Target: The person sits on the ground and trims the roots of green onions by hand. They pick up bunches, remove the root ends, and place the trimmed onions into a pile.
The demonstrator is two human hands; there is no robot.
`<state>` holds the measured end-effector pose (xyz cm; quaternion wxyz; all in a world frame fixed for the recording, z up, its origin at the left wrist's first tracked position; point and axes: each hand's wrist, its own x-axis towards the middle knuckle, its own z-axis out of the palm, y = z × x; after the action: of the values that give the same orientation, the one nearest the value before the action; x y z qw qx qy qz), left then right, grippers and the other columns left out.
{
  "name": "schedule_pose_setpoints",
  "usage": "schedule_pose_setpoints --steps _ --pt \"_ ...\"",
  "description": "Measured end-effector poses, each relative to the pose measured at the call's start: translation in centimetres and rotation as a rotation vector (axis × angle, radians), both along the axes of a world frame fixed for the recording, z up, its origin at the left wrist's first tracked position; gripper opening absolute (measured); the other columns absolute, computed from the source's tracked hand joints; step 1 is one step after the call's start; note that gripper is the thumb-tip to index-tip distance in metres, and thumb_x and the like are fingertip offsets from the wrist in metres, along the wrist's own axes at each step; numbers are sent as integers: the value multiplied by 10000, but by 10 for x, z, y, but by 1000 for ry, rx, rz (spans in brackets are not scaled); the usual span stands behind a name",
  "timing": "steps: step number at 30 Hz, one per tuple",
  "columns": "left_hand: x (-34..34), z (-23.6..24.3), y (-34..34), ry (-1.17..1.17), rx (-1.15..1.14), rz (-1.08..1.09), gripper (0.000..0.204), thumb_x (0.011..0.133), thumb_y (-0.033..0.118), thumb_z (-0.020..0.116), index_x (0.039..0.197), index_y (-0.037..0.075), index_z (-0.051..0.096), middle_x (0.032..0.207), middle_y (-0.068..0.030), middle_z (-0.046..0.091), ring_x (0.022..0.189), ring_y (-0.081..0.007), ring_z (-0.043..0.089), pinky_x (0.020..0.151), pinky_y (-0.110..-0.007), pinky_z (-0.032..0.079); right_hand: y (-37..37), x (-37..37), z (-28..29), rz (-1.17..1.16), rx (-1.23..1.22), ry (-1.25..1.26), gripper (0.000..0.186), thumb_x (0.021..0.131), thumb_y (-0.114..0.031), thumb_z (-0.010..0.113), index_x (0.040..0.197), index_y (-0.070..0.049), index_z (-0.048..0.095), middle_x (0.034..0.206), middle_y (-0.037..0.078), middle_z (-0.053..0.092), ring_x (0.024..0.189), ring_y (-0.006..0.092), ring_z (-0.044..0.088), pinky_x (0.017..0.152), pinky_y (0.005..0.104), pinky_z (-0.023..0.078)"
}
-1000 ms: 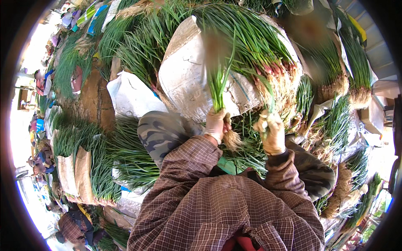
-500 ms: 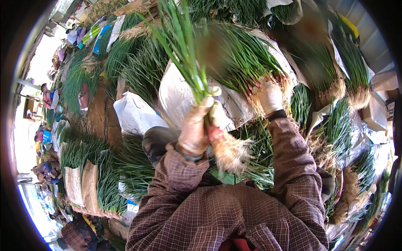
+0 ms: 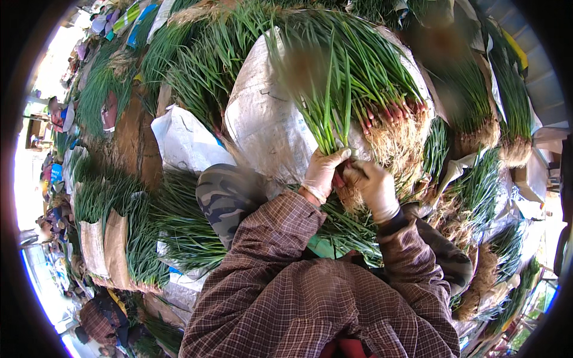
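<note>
In front of my chest, my gloved left hand point(image 3: 322, 172) is closed round a small bunch of green onions point(image 3: 328, 122). The leaves point up and away, and the pinkish bases and roots hang below the fist. Close against its right side is my gloved right hand point(image 3: 376, 188), its fingers pinched together at the stems just above the roots. What exactly the right fingertips grip is hidden. Beyond both hands lies a large pile of green onions point(image 3: 376, 65) on a white sack point(image 3: 259, 113), its reddish bases and pale roots facing me.
More onion bundles lie left, some wrapped in tan sacking point(image 3: 116, 247). Others with thick roots point(image 3: 477, 137) lie right. A folded white sack point(image 3: 185, 140) rests beside my camouflage-clad knee point(image 3: 230, 194). Loose onions lie under my hands. Other people point(image 3: 104, 319) are at the far left.
My right hand has left the pile's roots and come back to the held bunch. The left hand has moved right and away from me, bringing the bunch beside the right hand.
</note>
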<state>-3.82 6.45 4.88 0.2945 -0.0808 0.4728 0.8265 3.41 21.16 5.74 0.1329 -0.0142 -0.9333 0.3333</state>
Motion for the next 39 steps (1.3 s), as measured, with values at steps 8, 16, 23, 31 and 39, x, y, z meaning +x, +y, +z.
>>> schedule_pose_setpoints --steps 8,16,23,31,39 --pt "19 3 6 92 41 22 73 870 95 654 888 24 647 742 -59 657 598 -118 566 538 -239 434 1 -72 -19 -172 -709 -180 290 889 -236 691 1048 6 673 828 60 699 697 105 621 631 226 496" --pt "4 -5 -16 -83 149 49 108 907 128 605 914 20 614 709 -61 625 580 -122 588 461 -263 493 3 13 -6 -206 -1591 30 165 962 -194 570 995 -41 622 828 47 668 723 138 627 684 279 504" --pt "-2 0 -26 -15 182 -66 164 951 157 538 962 2 589 706 -22 574 538 -70 513 517 -211 494 63 73 -53 -117 -192 -706 384 945 -350 596 1165 -42 658 1033 102 711 821 145 661 761 280 530" --pt "-4 -22 -33 -148 398 -101 191 968 214 539 980 32 594 727 16 538 584 -52 487 513 -211 459 -27 -9 -60 -62 -1561 -679 383 922 -386 625 1103 -51 669 848 39 664 640 99 552 580 235 432" --pt "26 10 -20 -60 67 48 214 940 212 604 1077 53 640 871 -30 663 690 -101 575 608 -248 474 -7 24 -8 -213 -556 -118 171 901 -174 648 956 -14 671 779 68 683 619 141 621 567 280 499"
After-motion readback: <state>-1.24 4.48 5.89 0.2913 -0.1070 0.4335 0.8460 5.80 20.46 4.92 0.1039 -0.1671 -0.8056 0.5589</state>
